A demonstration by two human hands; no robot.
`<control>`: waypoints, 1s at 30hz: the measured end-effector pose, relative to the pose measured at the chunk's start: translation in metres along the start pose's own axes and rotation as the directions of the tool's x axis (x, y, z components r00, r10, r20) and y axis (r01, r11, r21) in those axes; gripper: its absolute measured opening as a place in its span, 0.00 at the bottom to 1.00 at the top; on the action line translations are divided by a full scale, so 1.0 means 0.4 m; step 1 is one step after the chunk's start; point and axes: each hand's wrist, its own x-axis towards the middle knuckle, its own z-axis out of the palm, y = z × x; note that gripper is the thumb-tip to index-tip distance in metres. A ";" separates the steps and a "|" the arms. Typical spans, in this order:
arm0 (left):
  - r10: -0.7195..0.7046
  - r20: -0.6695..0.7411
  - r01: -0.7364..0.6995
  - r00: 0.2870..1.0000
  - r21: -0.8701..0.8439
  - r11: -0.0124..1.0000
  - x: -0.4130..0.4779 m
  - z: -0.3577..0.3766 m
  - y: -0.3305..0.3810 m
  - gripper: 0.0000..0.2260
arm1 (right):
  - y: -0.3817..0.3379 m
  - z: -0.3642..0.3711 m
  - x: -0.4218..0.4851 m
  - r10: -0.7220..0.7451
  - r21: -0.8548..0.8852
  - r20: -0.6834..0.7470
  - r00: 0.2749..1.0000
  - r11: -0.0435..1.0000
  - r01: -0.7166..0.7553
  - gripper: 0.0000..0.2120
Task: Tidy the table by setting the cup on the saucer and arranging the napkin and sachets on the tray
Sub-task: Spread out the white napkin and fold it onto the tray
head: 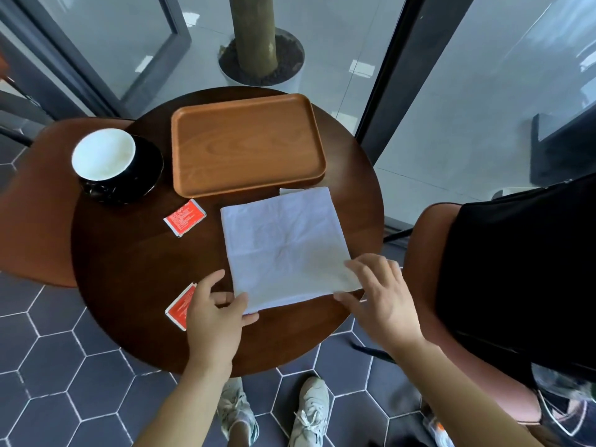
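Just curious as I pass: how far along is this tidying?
Done: the cup sits on the saucer. In hand: the left hand and right hand touch near corners of the napkin. Left: the tray holds nothing; far red sachet and near red sachet lie on the table.

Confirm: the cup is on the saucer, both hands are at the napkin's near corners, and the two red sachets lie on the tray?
Wrong on the sachets: in the head view the far sachet and near sachet lie on the table, not the tray.
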 end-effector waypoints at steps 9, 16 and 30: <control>-0.010 0.003 0.010 1.000 -0.231 0.973 0.008 -0.019 0.038 0.13 | 0.003 0.020 0.022 -0.200 0.013 -0.103 0.974 0.979 0.203 0.04; 0.227 0.172 -0.213 0.959 -0.096 0.972 0.001 -0.069 0.035 0.17 | 0.010 -0.020 0.038 -0.297 -0.003 -0.156 0.942 0.954 0.300 0.09; 0.603 0.200 -0.633 0.773 0.306 0.711 0.039 -0.097 0.073 0.10 | -0.055 -0.059 0.062 -0.063 0.224 0.030 0.998 0.973 0.054 0.25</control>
